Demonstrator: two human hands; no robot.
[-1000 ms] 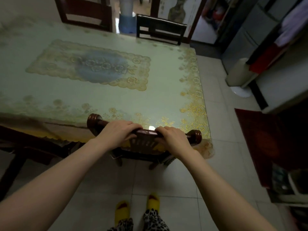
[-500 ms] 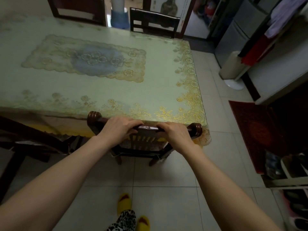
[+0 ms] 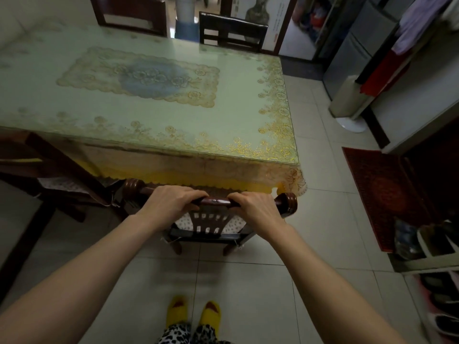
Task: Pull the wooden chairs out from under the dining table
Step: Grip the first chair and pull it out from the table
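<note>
A dark wooden chair (image 3: pixel 288 203) stands at the near edge of the dining table (image 3: pixel 154 103), which wears a pale green and gold cloth. My left hand (image 3: pixel 171 201) and my right hand (image 3: pixel 258 207) both grip the chair's top rail, side by side. The chair's spotted seat cushion shows below the rail, just clear of the table's edge. Another dark chair (image 3: pixel 49 175) sits at the near left, partly under the table. Two more chairs (image 3: pixel 232 31) stand at the far side.
Pale tiled floor surrounds me, with my yellow slippers (image 3: pixel 192 314) right behind the chair. A red mat (image 3: pixel 382 194) and a shoe rack (image 3: pixel 432 256) lie to the right. A white stand fan base (image 3: pixel 350 120) and a grey cabinet (image 3: pixel 360 45) stand at the far right.
The chair has come back toward me, away from the table's edge, so its seat cushion now shows. Both hands keep their grip on the top rail. My feet stepped back.
</note>
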